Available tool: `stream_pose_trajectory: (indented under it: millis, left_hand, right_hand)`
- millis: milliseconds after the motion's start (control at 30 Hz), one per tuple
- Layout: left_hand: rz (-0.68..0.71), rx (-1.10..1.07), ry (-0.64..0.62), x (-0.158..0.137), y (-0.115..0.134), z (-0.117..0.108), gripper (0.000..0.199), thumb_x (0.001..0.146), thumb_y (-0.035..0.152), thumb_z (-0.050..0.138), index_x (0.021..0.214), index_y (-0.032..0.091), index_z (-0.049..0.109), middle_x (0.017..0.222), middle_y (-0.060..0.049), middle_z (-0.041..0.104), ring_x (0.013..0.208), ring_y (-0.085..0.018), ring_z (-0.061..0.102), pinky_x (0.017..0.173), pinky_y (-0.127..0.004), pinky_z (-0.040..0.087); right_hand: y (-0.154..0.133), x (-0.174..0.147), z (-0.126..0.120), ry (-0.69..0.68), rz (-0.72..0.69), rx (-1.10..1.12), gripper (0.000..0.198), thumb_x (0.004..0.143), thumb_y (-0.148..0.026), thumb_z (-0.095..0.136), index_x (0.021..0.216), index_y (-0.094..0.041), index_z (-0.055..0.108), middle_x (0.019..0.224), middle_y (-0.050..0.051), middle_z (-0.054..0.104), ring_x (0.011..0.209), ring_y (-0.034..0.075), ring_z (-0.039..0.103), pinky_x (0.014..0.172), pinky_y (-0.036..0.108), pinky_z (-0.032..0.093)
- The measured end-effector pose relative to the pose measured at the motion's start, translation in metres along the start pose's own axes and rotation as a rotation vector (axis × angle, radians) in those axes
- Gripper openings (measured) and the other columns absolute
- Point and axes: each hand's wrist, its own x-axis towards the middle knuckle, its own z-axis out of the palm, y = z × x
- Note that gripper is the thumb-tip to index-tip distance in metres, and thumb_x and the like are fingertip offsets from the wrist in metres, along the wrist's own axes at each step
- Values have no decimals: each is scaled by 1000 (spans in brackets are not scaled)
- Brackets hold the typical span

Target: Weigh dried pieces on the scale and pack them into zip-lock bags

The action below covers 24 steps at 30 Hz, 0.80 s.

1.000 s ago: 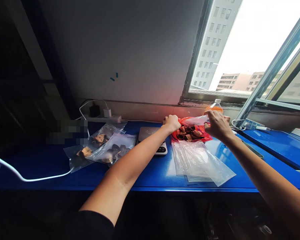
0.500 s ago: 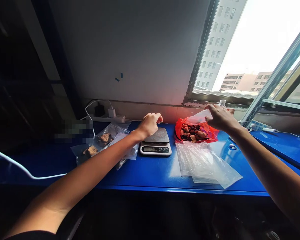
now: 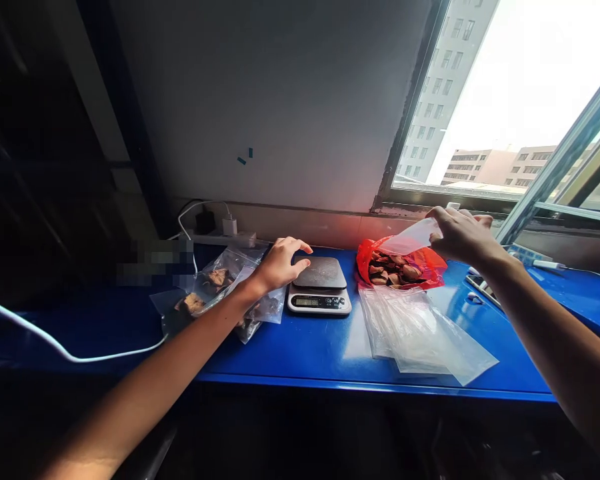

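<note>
Item: white cable (image 3: 70, 358), curving across the left of the blue table (image 3: 275, 363).

Item: filled clear bags (image 3: 237, 259), overlapping beside the cable; brown chunks (image 3: 217, 276) are showing through, and the left forearm is crossing in front of some.

Item: left hand (image 3: 283, 263), hovering at the left edge of the scale; thumb and fingers are standing apart with nothing between them. Whether a fingertip is touching the plate, one cannot tell.

Item: kitchen scale (image 3: 320, 303), standing mid-table, its plate bearing nothing apparent; the display is glowing too faintly to read surely. Handling note: any resting finger would be adding to the reading, so the left hand is best staying clear.

Item: red bag (image 3: 364, 263), gaping open to the right of the scale and holding dried brown pieces (image 3: 395, 272).

Item: flat clear bags (image 3: 420, 340), fanning out in front of the red bag.

Item: held clear bag (image 3: 407, 238), slanting over the red bag's mouth, pinched between the right hand's thumb and fingers. Handling note: a light, steady pinch near the rim should be serving best, with the free end kept from snagging on the red plastic.

Item: right hand (image 3: 463, 233), reaching in from the right, clamping that bag's upper end.
</note>
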Motion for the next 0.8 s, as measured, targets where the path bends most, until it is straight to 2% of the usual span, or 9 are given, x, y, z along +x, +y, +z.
stream_pose_trajectory:
  millis: [100, 233, 300, 367, 433, 500, 667, 800]
  left_hand:
    - [29, -42, 77, -2, -8, 2, 24, 78, 10, 51, 95, 19, 66, 102, -6, 65, 103, -21, 54, 89, -35, 47]
    - [70, -66, 180, -3, -12, -3, 28, 78, 4, 43, 87, 17, 66, 88, -5, 65, 90, -18, 56, 82, -32, 47]
    - [67, -67, 204, -3, -11, -6, 25, 80, 6, 44, 83, 18, 65, 84, -4, 64, 86, -18, 56, 79, -30, 47]
    - [53, -58, 200, 0, -9, -7, 24, 79, 6, 45, 81, 18, 65, 82, -4, 63, 84, -17, 57, 77, -28, 46]
    - [46, -59, 188, 4, -6, -8, 23, 78, 5, 45, 78, 18, 65, 80, -3, 63, 81, -16, 57, 75, -27, 45]
    - [45, -96, 187, 11, -4, -8, 22, 78, 6, 46, 79, 18, 64, 81, -3, 65, 80, -16, 58, 74, -26, 45]
    - [-36, -291, 216, 23, -15, -14, 13, 78, 14, 53, 85, 16, 63, 81, -3, 68, 77, -15, 62, 72, -25, 47]
    - [-93, -413, 268, 19, -34, -15, 12, 75, 21, 57, 84, 16, 64, 81, -3, 67, 79, -16, 62, 76, -28, 47]
  right_hand:
    - [4, -4, -12, 34, -7, 9, 43, 77, -20, 45, 119, -17, 50, 118, 19, 60, 108, 32, 49, 77, 44, 30]
    - [9, -20, -31, 184, 104, 181, 38, 79, -24, 50, 115, -14, 54, 105, 20, 64, 96, 29, 56, 74, 41, 36]
    - [4, -30, -36, 258, 144, 452, 31, 76, -24, 56, 105, -14, 58, 97, 17, 66, 87, 24, 60, 74, 38, 41]
    - [-11, -38, -35, 290, 158, 883, 23, 72, -24, 62, 94, -16, 59, 87, 11, 66, 79, 19, 62, 74, 36, 45]
    - [-33, -41, -28, 244, 140, 1316, 21, 69, -25, 67, 87, -19, 58, 77, 4, 64, 72, 15, 62, 73, 34, 48]
    - [-60, -38, -20, 147, 88, 1579, 23, 65, -25, 70, 83, -20, 58, 70, -1, 61, 67, 13, 61, 71, 32, 49]
    - [-120, -24, -6, 13, 94, 1930, 20, 62, -25, 71, 77, -21, 59, 66, -2, 61, 63, 13, 60, 64, 29, 48]
    - [-150, -22, 6, -37, 108, 2082, 19, 60, -24, 71, 75, -20, 60, 67, -2, 63, 64, 13, 59, 66, 30, 49]
